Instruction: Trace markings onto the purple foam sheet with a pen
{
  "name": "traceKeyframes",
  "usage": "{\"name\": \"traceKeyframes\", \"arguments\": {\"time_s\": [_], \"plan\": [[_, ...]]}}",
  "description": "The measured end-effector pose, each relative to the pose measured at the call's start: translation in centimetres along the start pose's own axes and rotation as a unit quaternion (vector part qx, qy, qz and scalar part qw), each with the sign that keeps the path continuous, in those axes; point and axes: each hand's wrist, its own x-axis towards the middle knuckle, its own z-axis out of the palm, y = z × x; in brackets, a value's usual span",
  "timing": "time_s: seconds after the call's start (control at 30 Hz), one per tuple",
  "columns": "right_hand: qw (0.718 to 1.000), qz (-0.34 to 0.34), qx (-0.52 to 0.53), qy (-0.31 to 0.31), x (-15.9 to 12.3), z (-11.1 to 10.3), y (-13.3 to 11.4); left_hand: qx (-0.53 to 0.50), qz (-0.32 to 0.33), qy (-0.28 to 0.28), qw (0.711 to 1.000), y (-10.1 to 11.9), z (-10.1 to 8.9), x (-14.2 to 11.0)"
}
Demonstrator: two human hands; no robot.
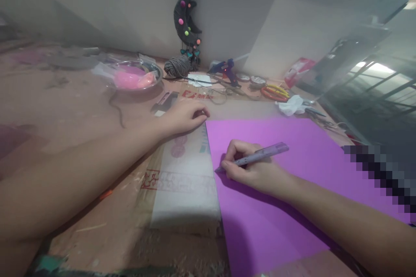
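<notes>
A large purple sheet (279, 225) lies on the table, partly over a white printed sack-like sheet (185, 207) with red patterns. My right hand (248, 166) rests on the purple sheet, closed around a pen (266, 152) with a speckled pale purple barrel. The pen's tip meets the sheet's left edge or lies just beside it; I cannot tell which. My left hand (188, 116) is at the sheet's far left corner, its fingers curled and the thumb tip close to the index finger. Whatever lies between those fingertips, if anything, is hidden.
Along the back stand a metal bowl (157, 78) with pink packets, grey yarn (177, 67) and a blue glue gun (227, 69). Orange-and-yellow-handled tools (274, 92) and crumpled white plastic (290, 105) lie at the right. A dark moon ornament (185, 21) hangs on the wall.
</notes>
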Motion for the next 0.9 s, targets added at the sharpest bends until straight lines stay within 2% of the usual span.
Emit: {"name": "traceKeyframes", "arguments": {"time_s": [0.23, 0.9], "plan": [[0.999, -0.011, -0.029, 0.01, 0.05, -0.23, -0.3, 0.001, 0.004, -0.003, 1.0, -0.05, -0.05, -0.06], [1.0, 0.004, -0.002, 0.028, 0.09, -0.91, 0.08, 0.002, 0.006, 0.0, 1.0, -0.19, 0.02, -0.1]]}}
